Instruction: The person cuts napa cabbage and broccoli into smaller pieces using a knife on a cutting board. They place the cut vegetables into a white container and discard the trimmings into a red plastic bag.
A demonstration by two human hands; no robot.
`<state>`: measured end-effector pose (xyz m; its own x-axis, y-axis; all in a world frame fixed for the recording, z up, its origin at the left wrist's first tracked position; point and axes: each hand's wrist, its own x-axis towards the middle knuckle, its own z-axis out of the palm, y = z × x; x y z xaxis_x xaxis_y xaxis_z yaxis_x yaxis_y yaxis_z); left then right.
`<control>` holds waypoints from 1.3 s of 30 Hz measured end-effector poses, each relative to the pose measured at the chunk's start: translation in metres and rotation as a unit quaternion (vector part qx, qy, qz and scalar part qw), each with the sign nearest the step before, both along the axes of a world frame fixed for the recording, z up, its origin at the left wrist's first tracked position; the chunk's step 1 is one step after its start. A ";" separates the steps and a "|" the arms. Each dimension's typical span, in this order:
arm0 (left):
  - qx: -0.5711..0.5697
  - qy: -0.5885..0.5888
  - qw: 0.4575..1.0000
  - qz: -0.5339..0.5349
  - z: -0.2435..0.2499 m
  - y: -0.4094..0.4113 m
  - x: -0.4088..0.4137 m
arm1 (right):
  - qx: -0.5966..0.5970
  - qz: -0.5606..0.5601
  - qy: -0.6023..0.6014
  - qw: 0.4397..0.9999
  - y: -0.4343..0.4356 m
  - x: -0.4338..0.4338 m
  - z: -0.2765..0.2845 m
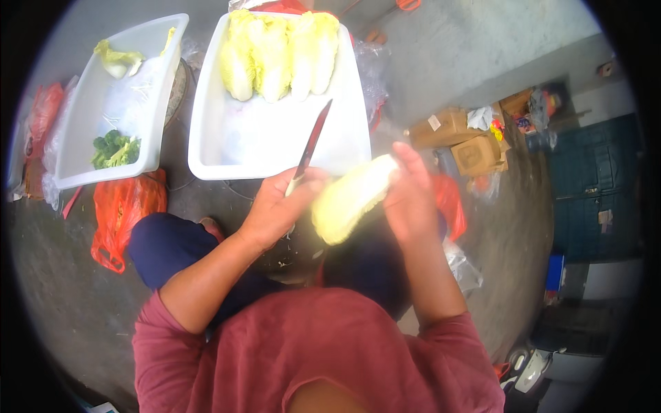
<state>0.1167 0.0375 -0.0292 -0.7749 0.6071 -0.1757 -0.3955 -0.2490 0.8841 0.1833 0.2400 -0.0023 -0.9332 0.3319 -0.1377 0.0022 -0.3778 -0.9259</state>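
My left hand (279, 206) grips a kitchen knife (314, 137) by its pale handle, blade pointing up and away over the tub. A slightly blurred napa cabbage (353, 201) is tilted above my lap. My right hand (412, 193) holds it at its white base end. The fingers of my left hand are close to the leafy end; whether they touch it I cannot tell. Just beyond my hands is a white plastic tub (206, 129). Several napa cabbages (271, 57) lie side by side along its far end.
Another white tub (77, 134) at the left holds broccoli (116, 149) and loose cabbage leaves (119, 58). Below it a red plastic bag (126, 206) sits on the floor. Cardboard boxes (444, 126) and another red bag (448, 204) are on the right. Farther right is a dark green door (588, 180).
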 end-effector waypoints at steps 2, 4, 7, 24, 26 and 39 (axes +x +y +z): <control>0.057 -0.074 0.995 -0.035 -0.013 -0.005 -0.005 | -0.105 -0.007 0.013 0.994 0.008 -0.004 -0.004; 0.082 -0.129 0.988 -0.037 -0.017 -0.007 -0.006 | -0.173 -0.011 0.013 0.985 0.004 -0.011 -0.002; 0.107 -0.074 0.992 0.002 -0.008 -0.010 -0.007 | -0.182 0.009 -0.002 0.983 -0.009 -0.013 0.001; 0.080 -0.025 0.966 0.245 0.030 -0.035 -0.044 | 0.154 0.244 -0.089 0.953 -0.053 -0.099 0.029; 0.091 -0.019 0.964 0.248 0.034 -0.044 -0.049 | 0.204 0.139 -0.039 0.968 -0.045 -0.124 0.026; 0.092 -0.030 0.970 0.225 0.038 -0.058 -0.054 | 0.551 -0.046 -0.025 0.833 0.049 -0.235 -0.053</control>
